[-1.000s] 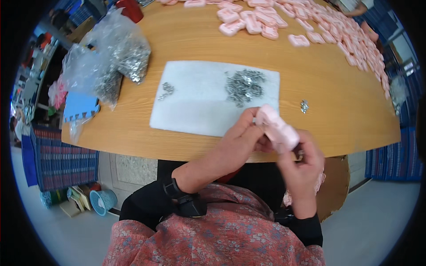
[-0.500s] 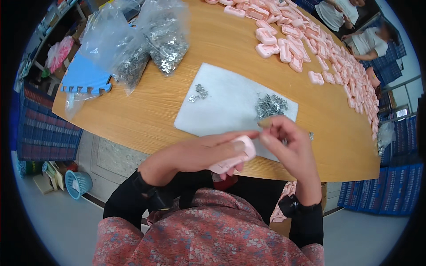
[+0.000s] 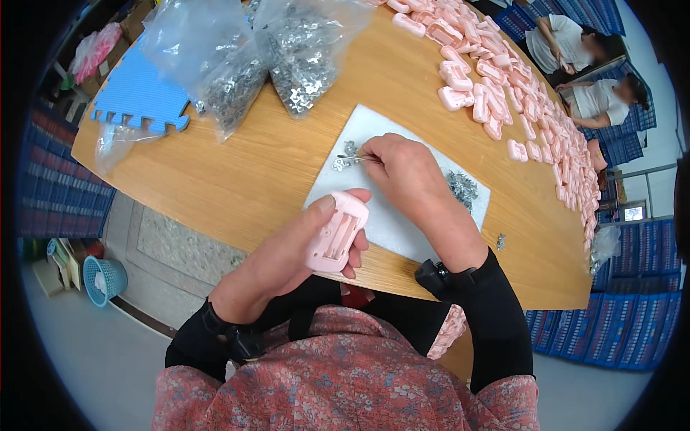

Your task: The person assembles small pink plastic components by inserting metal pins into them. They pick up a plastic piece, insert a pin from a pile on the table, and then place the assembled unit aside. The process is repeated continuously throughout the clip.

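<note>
My left hand (image 3: pixel 277 260) is closed around a pink plastic casing (image 3: pixel 341 233), its hollow side with a long battery-like slot facing up. My right hand (image 3: pixel 408 171) reaches across the white foam sheet (image 3: pixel 392 223), fingertips pinched on a thin metal tool (image 3: pixel 353 157). Its tip lies over a small cluster of shiny metal clips (image 3: pixel 345 162) near the sheet's far left corner. Beneath my right forearm's outer side, a bigger heap of metal pieces (image 3: pixel 463 189) rests on the sheet, partly hidden by my wrist.
Clear bags of metal parts (image 3: pixel 302 68) stand at the far left beside a blue foam mat (image 3: pixel 140 93). Many pink casings (image 3: pixel 496 100) cover the table's far right. A few metal bits (image 3: pixel 501 241) lie right of the sheet. Two people (image 3: pixel 600 100) are beyond the table.
My right hand has moved from beside the casing, forward and left to the small clip cluster. My left hand has shifted left and turned the casing's slotted side up. The whole view has shifted slightly.
</note>
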The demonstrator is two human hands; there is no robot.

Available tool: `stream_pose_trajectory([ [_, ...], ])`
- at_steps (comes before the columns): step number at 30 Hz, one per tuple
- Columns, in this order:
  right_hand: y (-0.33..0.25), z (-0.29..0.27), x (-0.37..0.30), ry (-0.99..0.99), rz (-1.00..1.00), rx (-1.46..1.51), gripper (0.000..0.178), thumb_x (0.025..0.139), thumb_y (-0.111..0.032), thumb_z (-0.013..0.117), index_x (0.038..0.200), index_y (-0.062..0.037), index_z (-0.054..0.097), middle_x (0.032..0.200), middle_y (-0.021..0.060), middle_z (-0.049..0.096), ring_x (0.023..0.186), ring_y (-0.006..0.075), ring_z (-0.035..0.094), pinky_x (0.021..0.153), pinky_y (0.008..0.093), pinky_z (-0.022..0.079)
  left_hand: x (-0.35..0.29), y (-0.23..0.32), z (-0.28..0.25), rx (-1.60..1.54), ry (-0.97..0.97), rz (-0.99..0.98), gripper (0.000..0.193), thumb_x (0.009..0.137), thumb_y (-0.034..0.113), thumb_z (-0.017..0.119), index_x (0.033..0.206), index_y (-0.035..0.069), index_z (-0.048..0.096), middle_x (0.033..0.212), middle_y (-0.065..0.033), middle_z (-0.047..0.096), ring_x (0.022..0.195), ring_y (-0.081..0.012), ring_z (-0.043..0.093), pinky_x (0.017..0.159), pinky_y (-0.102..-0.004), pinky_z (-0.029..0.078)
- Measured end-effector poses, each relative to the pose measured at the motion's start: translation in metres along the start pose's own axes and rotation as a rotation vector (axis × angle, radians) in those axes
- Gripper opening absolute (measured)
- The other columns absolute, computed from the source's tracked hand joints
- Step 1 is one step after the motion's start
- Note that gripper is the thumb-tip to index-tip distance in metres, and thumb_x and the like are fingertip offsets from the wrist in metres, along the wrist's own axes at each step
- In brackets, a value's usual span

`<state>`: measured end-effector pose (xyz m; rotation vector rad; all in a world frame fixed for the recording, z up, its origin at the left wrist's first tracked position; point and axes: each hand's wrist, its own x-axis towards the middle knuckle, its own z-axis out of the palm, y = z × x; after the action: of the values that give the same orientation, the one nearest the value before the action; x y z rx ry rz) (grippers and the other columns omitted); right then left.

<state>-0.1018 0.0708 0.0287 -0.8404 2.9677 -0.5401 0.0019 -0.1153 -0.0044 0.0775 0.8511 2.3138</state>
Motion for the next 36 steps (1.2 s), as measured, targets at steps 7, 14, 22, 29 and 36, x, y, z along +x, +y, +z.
stream_pose_trajectory([
  [7, 0.0, -0.016, -0.026, 0.009, 0.264, 0.437, 0.012, 0.087, -0.013, 0.066, 0.091, -0.0016, 0.066, 0.079, 0.0071, 0.064, 0.073, 0.0205, 0.06, 0.069, 0.0327, 0.047, 0.008, -0.005, -0.002, -0.107, 0.034, 0.041, 0.057, 0.107, 0.044, 0.022, 0.145, 0.003, 0.036, 0.1, -0.0121, 0.064, 0.085, -0.0214, 0.065, 0.075, -0.0366, 0.055],
  [14, -0.021, -0.022, -0.078, 0.061, 0.375, 0.999, 0.014, 0.092, -0.013, 0.07, 0.091, -0.0005, 0.063, 0.075, -0.0047, 0.056, 0.07, 0.0028, 0.048, 0.064, 0.0205, 0.041, 0.022, -0.014, 0.011, -0.127, 0.065, 0.026, 0.056, 0.107, 0.042, 0.02, 0.144, 0.004, 0.036, 0.099, -0.0162, 0.066, 0.085, -0.0263, 0.068, 0.074, -0.0397, 0.057],
  [22, -0.016, -0.016, -0.105, 0.159, 0.412, 1.169, 0.011, 0.091, -0.007, 0.068, 0.091, 0.0013, 0.061, 0.078, -0.0027, 0.051, 0.066, 0.0043, 0.051, 0.062, 0.0209, 0.042, 0.037, -0.031, 0.03, -0.145, 0.008, -0.059, 0.054, 0.107, 0.041, 0.019, 0.145, 0.006, 0.036, 0.099, -0.0149, 0.065, 0.083, -0.0241, 0.067, 0.073, -0.0408, 0.059],
  [29, -0.003, -0.013, -0.12, 0.287, 0.35, 0.8, 0.013, 0.085, -0.008, 0.072, 0.087, 0.0006, 0.063, 0.076, 0.0009, 0.053, 0.071, 0.0091, 0.052, 0.061, 0.026, 0.044, 0.044, -0.039, 0.038, -0.163, 0.009, -0.069, 0.054, 0.107, 0.041, 0.02, 0.144, 0.005, 0.036, 0.1, -0.0138, 0.063, 0.082, -0.0229, 0.066, 0.073, -0.0408, 0.059],
  [36, -0.001, -0.008, -0.125, 0.408, 0.077, 0.302, 0.013, 0.077, -0.005, 0.074, 0.085, -0.0022, 0.064, 0.078, 0.0087, 0.059, 0.069, 0.0219, 0.06, 0.061, 0.0332, 0.05, 0.048, -0.04, 0.046, -0.048, 0.14, -0.107, 0.052, 0.107, 0.036, 0.018, 0.142, 0.003, 0.038, 0.105, -0.0143, 0.064, 0.085, -0.0244, 0.067, 0.072, -0.0414, 0.06],
])
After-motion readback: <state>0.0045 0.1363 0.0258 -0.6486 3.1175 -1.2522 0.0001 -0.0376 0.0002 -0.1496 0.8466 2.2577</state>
